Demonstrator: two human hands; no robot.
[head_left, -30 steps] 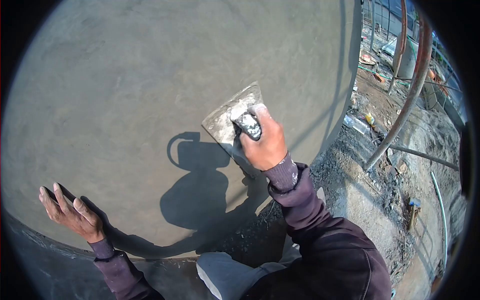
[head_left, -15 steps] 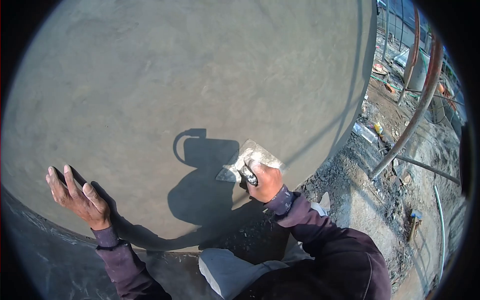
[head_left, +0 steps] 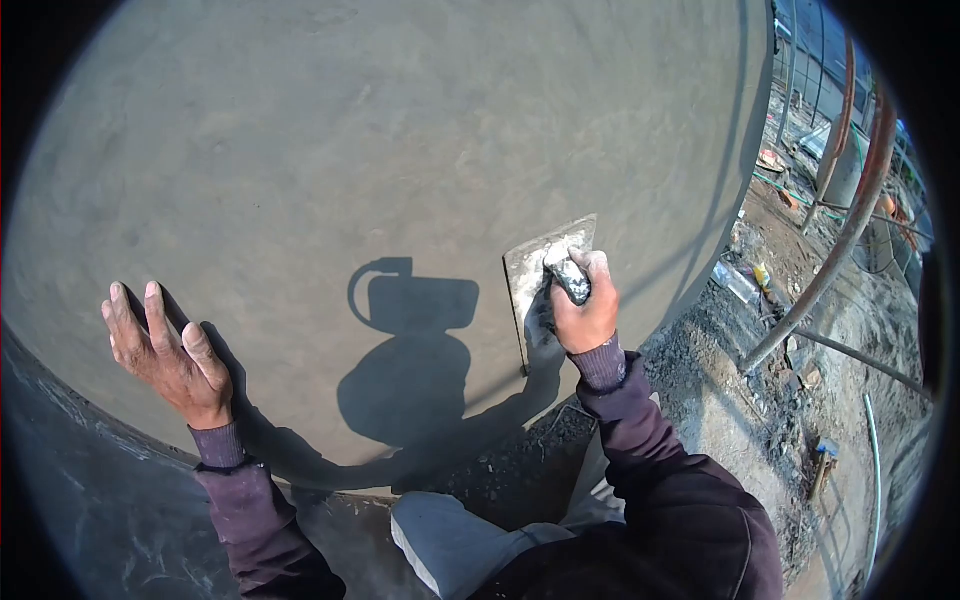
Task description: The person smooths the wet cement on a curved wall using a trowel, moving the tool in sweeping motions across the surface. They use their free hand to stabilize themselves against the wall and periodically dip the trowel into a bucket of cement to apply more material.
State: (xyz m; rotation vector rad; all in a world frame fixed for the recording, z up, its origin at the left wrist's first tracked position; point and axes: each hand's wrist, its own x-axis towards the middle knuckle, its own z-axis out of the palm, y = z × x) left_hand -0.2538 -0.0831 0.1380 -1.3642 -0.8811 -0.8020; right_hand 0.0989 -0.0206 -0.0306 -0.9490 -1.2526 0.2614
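A broad, smooth grey plastered wall (head_left: 390,140) fills most of the view. My right hand (head_left: 588,305) is wrapped round the dark, mortar-spotted handle of a plastering trowel (head_left: 527,265). The trowel's flat rectangular blade is smeared with pale plaster; its left edge is tilted and casts a thin dark shadow on the wall. At the lower left, my left hand (head_left: 170,355) has its fingers stretched out and spread, close against the wall surface. Between the hands falls the shadow of my head and headgear.
Rusty curved metal poles (head_left: 835,230) stand on the right, with a thin bar low across. Rubble, a clear plastic bottle (head_left: 735,282), a hammer-like tool (head_left: 824,465) and a pale pipe (head_left: 873,480) lie on the ground. My knee (head_left: 450,535) is close below the wall's lower edge.
My right hand has moved the trowel up and to the right, and its blade has turned more upright. My left hand has shifted slightly up and right.
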